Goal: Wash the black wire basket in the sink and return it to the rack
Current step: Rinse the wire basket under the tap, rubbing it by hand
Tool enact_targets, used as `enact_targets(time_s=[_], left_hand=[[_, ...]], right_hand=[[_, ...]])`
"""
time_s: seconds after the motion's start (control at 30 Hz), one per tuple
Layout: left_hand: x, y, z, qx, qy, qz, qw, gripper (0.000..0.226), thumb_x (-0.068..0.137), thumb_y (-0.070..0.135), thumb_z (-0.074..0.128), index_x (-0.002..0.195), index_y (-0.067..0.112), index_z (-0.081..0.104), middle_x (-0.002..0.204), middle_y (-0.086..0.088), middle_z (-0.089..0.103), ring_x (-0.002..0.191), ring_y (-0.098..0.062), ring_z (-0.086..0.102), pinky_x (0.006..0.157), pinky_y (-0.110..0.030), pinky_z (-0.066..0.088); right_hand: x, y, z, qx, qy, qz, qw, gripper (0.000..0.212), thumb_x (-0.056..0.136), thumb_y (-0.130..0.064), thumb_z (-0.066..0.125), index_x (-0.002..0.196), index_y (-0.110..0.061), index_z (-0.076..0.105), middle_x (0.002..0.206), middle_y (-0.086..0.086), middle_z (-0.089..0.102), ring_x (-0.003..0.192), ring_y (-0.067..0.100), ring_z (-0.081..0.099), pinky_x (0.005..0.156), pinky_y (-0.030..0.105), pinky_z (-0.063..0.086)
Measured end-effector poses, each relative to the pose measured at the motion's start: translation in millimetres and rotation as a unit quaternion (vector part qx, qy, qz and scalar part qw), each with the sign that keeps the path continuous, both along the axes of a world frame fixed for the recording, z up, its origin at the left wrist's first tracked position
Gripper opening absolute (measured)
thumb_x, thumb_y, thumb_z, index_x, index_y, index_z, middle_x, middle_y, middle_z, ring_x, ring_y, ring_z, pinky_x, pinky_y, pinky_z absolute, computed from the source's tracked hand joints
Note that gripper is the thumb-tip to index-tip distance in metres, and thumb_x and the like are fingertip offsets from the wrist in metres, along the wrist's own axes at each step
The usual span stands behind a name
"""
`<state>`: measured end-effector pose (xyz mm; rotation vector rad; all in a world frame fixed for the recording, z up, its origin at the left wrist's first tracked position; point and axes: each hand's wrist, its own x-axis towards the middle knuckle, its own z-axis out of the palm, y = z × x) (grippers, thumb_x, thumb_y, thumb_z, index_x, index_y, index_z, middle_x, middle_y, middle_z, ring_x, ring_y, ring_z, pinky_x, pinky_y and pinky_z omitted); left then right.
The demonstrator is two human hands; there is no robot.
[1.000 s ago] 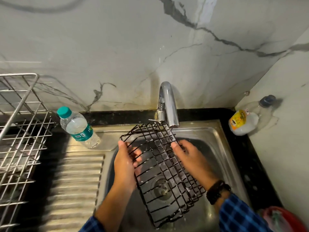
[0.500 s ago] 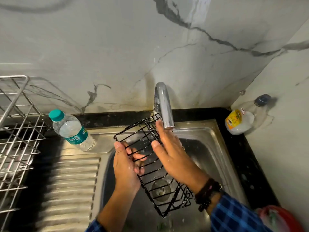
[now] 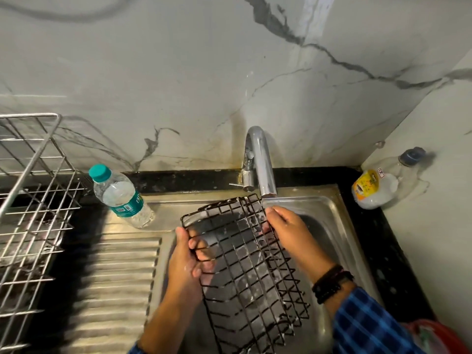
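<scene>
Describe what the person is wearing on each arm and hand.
Both hands are bare: no gloves, and no rings that show. The right hand has a stack of dark bands round the wrist, and behind them a sleeve in blue with a dark check. The left hand has a bare wrist and forearm; only a sliver of blue cuff shows at the bottom edge.

The right hand [image 3: 288, 233] has been lifted from the mesh, where it lay flat with fingers stretched half a second ago, and its grip has been taken on the far right rim of the black wire basket [image 3: 245, 264], just below the tap spout [image 3: 265, 175]. The basket has been turned so that its broad mesh face is shown again.
</scene>
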<state>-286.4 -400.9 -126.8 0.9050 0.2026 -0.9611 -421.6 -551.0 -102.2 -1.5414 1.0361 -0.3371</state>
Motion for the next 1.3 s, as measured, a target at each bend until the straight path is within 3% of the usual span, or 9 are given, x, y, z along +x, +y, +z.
enact_targets(time_s=[0.1,0.27,0.43,0.53,0.63,0.77,0.93,1.07,1.3], left_hand=[[-2.6,-13.9,-4.5,-0.006,0.021,0.02,1.0,0.045,0.097,0.053,0.043,0.064,0.023,0.043,0.047,0.007,0.036,0.026,-0.001,0.023,0.034,-0.015,0.016],[-2.7,-24.9,4.3,-0.048,0.007,0.027,0.998,0.047,0.101,0.051,0.039,0.064,0.022,0.045,0.051,0.007,0.036,0.03,-0.001,0.025,0.033,-0.013,0.025],[-1.5,-14.3,7.4,-0.075,-0.007,0.03,0.997,0.045,0.098,0.054,0.04,0.066,0.023,0.045,0.05,0.009,0.034,0.03,0.001,0.024,0.031,-0.013,0.027],[-3.1,-5.9,7.8,-0.091,-0.023,0.028,0.995,0.048,0.094,0.059,0.041,0.063,0.024,0.045,0.048,0.01,0.035,0.034,-0.002,0.016,0.034,-0.014,0.02],[-9.7,0.5,3.8,-0.066,-0.049,0.022,0.996,0.055,0.093,0.067,0.037,0.061,0.023,0.042,0.047,0.008,0.036,0.029,-0.002,0.026,0.037,-0.015,0.015],[-23.2,1.6,8.8,0.011,-0.088,0.072,0.993,0.047,0.092,0.065,0.035,0.071,0.024,0.048,0.059,0.005,0.04,0.044,-0.011,0.038,0.046,-0.024,0.032],[-42.4,15.8,-2.2,0.02,-0.025,-0.046,0.998,0.052,0.095,0.059,0.029,0.095,0.018,0.06,0.091,-0.008,0.07,0.09,-0.025,0.069,0.089,-0.045,0.047],[-38.9,47.6,-20.6,0.156,-0.019,-0.141,0.977,0.05,0.102,0.046,0.036,0.133,0.011,0.054,0.139,-0.013,0.06,0.106,-0.028,0.068,0.086,-0.043,0.052],[-17.5,18.4,33.4,0.212,-0.411,-0.22,0.859,0.036,0.102,0.058,0.034,0.123,0.045,0.059,0.12,0.025,0.065,0.114,0.007,0.058,0.095,-0.024,0.045]], right_hand=[[8.1,-3.4,3.4,-0.109,0.091,-0.026,0.99,0.028,0.105,-0.035,0.042,0.125,-0.023,0.058,0.114,-0.005,0.064,0.087,0.005,0.063,0.067,0.02,0.055],[7.6,5.5,10.6,-0.276,0.076,0.126,0.95,0.038,0.105,-0.036,0.034,0.143,-0.031,0.035,0.156,0.001,0.034,0.135,0.022,0.047,0.106,0.039,0.048],[-33.2,25.2,18.3,-0.217,0.117,0.207,0.947,0.06,0.105,-0.045,0.03,0.15,-0.054,-0.009,0.155,-0.033,-0.025,0.139,-0.007,0.015,0.089,0.003,0.035],[-41.5,37.0,12.0,-0.15,0.143,0.128,0.97,0.064,0.099,-0.058,0.029,0.153,-0.052,-0.004,0.16,-0.022,0.011,0.139,0.005,0.034,0.106,0.034,0.04],[-38.4,31.9,7.6,-0.032,0.138,0.018,0.99,0.058,0.095,-0.067,0.029,0.141,-0.036,0.045,0.118,-0.017,0.055,0.105,0.003,0.057,0.083,0.023,0.04],[-32.4,21.1,6.1,-0.133,0.12,-0.005,0.984,0.042,0.095,-0.061,0.041,0.08,-0.027,0.061,0.071,-0.013,0.054,0.057,-0.003,0.048,0.052,0.01,0.034],[-27.1,-23.0,20.4,-0.346,0.146,0.067,0.924,0.037,0.099,-0.054,0.044,0.075,-0.031,0.059,0.072,-0.011,0.053,0.065,0.003,0.051,0.057,0.019,0.031],[-32.8,-49.3,29.5,-0.416,0.225,0.151,0.868,0.052,0.095,-0.065,0.037,0.061,-0.027,0.048,0.066,-0.005,0.05,0.063,0.005,0.051,0.054,0.026,0.027],[-22.7,-59.0,20.7,-0.454,0.245,0.217,0.829,0.058,0.091,-0.073,0.036,0.072,-0.027,0.067,0.065,-0.008,0.056,0.064,0.001,0.052,0.094,0.031,0.039]])
